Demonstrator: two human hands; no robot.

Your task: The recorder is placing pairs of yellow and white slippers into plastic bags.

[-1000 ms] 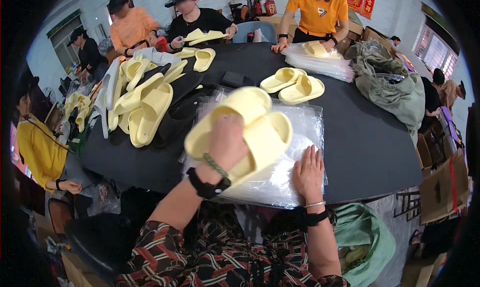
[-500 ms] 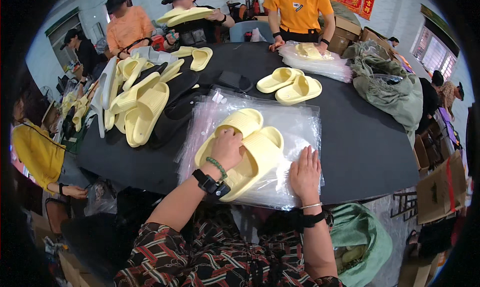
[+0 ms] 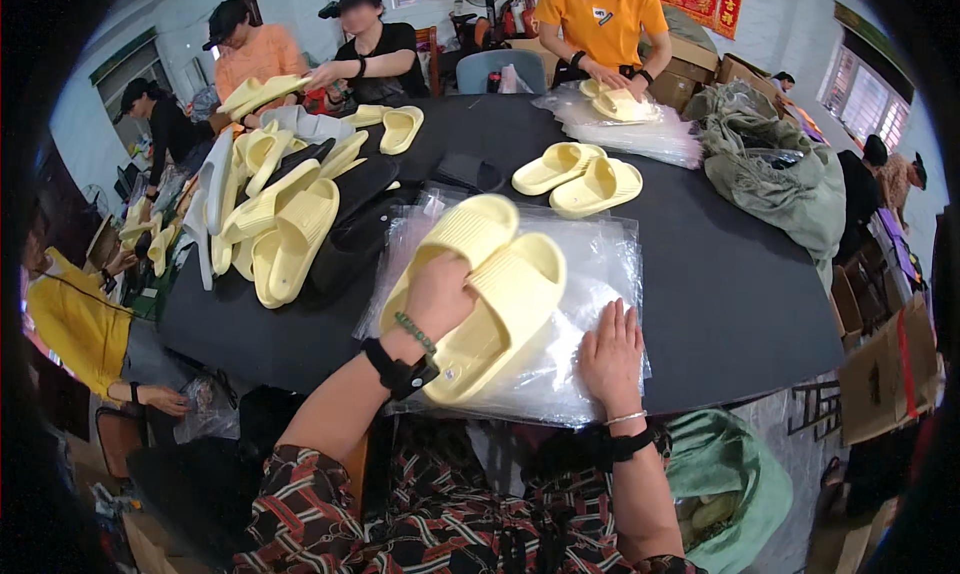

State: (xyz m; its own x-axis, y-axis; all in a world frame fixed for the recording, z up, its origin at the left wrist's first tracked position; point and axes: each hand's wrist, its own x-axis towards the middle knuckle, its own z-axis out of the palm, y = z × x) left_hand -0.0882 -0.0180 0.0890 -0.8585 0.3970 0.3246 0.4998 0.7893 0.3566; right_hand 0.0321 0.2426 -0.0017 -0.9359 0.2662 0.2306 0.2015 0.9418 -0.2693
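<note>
My left hand (image 3: 436, 299) is closed on a pair of pale yellow slide slippers (image 3: 515, 309), gripping them where their inner sides meet. Its fingertips are partly hidden under the straps. The pair rests on or just over a stack of clear plastic bags (image 3: 605, 259), toes pointing away from me; whether it touches the bags I cannot tell. To the right of the slippers, my right hand (image 3: 612, 359) lies flat on the stack, fingers stretched out and holding nothing.
A heap of yellow, grey and black slides (image 3: 300, 214) covers the left of the black table (image 3: 730, 304). Another yellow pair (image 3: 578, 179) sits beyond the bags. Co-workers handle slides and bags across the table. A green sack (image 3: 735, 494) stands at my right.
My left hand and the slippers have shifted slightly left, the pair appearing a little larger. My right hand stays flat. Across the table, a co-worker's yellow pair has moved left and down.
</note>
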